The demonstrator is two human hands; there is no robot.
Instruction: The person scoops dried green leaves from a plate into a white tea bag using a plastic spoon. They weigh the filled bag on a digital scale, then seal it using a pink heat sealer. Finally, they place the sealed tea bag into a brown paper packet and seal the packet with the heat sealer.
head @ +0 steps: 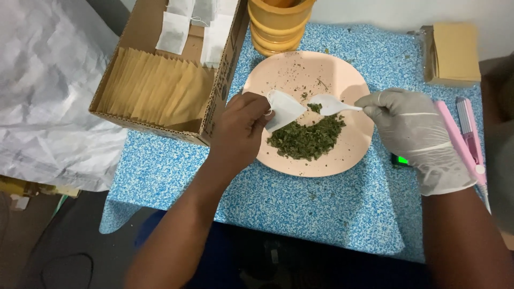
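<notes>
While my left hand (241,131) pinches a sachet (284,108) open, my gloved right hand (415,131) grips a loaded spoon (327,105) at three o'clock; tilting risks spilling leaves (306,138).

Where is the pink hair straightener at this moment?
In the head view, the pink hair straightener lies on the blue speckled table at the far right, beside the gloved right hand and below the tan packet stack.

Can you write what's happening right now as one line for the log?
left hand: holds open white tea bag | right hand: gloved, holds white spoon with some dried green leaves | pink plate on blue table
</notes>
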